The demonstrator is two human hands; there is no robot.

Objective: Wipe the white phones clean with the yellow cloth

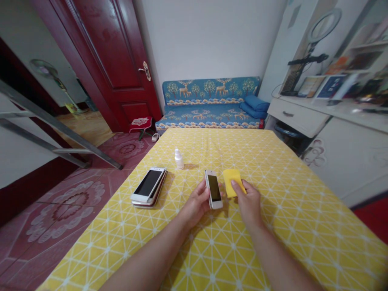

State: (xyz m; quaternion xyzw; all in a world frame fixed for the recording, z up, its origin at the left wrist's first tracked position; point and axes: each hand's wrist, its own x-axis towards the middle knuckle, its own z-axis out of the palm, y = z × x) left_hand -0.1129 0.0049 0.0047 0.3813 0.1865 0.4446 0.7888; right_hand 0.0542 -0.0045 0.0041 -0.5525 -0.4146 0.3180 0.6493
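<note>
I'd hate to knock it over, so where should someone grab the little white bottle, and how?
The white bottle is probably best pinched around its body from the right: it stands upright, the body is wider than the top, and the stacked phones lie to the left.

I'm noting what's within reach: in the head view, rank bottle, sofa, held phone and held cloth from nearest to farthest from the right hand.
1. Held cloth: in the right hand.
2. Held phone: just to the left, in the left hand.
3. Bottle: farther left and forward, upright on the table.
4. Sofa: beyond the table's far edge.
</note>
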